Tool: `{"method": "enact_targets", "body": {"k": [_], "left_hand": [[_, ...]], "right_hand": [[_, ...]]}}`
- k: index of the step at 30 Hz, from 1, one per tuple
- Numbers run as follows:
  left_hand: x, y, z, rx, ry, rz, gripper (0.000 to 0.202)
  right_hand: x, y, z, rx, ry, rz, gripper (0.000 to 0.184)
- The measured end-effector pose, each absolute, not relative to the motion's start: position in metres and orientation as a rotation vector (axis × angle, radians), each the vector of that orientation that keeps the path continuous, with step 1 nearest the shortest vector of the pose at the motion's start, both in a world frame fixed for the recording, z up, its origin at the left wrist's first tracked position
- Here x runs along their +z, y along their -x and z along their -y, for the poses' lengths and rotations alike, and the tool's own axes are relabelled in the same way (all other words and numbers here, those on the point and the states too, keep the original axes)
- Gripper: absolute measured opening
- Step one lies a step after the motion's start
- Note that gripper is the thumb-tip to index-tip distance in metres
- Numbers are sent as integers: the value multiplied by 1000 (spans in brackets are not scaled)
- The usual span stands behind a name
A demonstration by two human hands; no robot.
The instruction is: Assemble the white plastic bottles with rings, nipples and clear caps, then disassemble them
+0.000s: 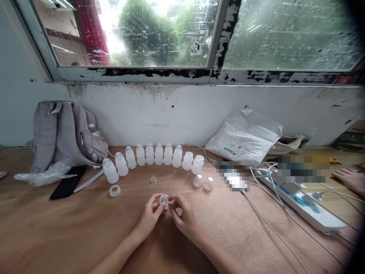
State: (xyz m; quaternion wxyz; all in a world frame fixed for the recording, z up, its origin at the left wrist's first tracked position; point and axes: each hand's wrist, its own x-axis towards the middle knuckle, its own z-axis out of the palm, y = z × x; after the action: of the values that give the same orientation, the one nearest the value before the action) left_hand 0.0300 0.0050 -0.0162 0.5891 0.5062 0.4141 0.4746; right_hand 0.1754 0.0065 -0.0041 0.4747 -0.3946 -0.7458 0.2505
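Note:
A translucent white bottle collar ring [163, 198] is held up between both my hands, just above the table. My left hand [150, 213] pinches its left side between thumb and fingers. My right hand [182, 213] is closed at its right side, fingertips touching it; a clear piece, perhaps a nipple, shows in the ring, partly hidden by fingers. Beyond my hands lies a loose clear bottle nipple [153, 179]. Another collar ring [115, 190] rests to the left, and two clear dome caps [197, 180] lie to the right. Behind, several frosted baby bottles [149, 155] stand in an arc.
The two rightmost bottles [197, 164] have uncovered necks. At left are a grey backpack [61, 133], a plastic bag [48, 173] and a black phone-like slab [68, 183]. Cables and a power strip [308, 209] run along the right, near another person's hand [349, 179].

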Motion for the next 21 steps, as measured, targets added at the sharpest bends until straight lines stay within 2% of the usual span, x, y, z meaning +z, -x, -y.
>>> {"method": "enact_targets", "body": {"k": [3, 6, 9, 15, 21], "left_hand": [[-14, -31, -4, 1100, -1140, -978, 38], [-13, -32, -3, 1059, -1138, -974, 39], [-15, -33, -2, 1035, -1170, -978, 39], [-13, -33, 2, 1017, -1212, -929, 39], [-13, -33, 4, 983, -1209, -907, 44]], "right_hand": [[-7, -175, -9, 614, 1082, 1748, 18], [-8, -175, -13, 799, 1158, 1701, 25], [-8, -175, -16, 937, 1159, 1702, 17], [-12, -173, -15, 990, 1152, 1630, 6], [-17, -174, -19, 1019, 1119, 1621, 5]]}}
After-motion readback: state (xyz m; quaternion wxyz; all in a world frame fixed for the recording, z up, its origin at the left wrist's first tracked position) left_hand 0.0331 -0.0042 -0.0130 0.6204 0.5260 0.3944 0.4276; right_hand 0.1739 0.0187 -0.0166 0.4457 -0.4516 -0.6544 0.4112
